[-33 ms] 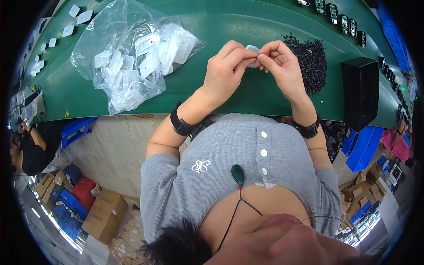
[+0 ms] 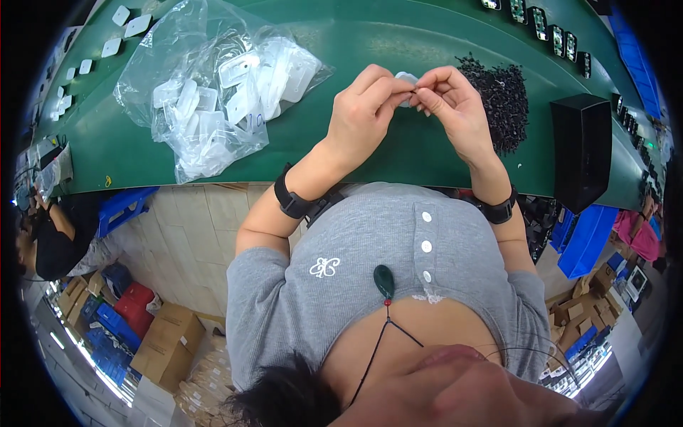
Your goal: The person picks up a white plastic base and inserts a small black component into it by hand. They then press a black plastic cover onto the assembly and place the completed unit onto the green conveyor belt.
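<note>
Clock centred on where the fingertips meet. Nearest the camera: grey shirt (image 2: 356, 228) at 6, green pendant (image 2: 383, 282) hanging on it. Dark band (image 2: 290, 195) on left wrist, another (image 2: 500, 208) on the right.

Left hand (image 2: 364, 114) and right hand (image 2: 455, 110) are up over the green table (image 2: 299, 153), tips touching. Both grips closed, thumb and index in a pinch on the pale part (image 2: 405, 77), which sits at the centre and pokes out toward 12. Fingers cover most of it, so can't tell if a small black bit is in there too.

Black pile (image 2: 509, 107) of small pieces at 3, just beside right hand. Clear bag (image 2: 160, 53) of white covers (image 2: 295, 78) at 9, spread on the table. Black box (image 2: 578, 146) standing between 3 and 4, by the table edge.

Further out: row of boards (image 2: 541, 25) in black cases at 2, loose covers (image 2: 137, 26) between 9 and 10. Blue crate (image 2: 587, 242) between 4 and 5, below table level. Co-worker (image 2: 57, 238) in a dark top at 8.
</note>
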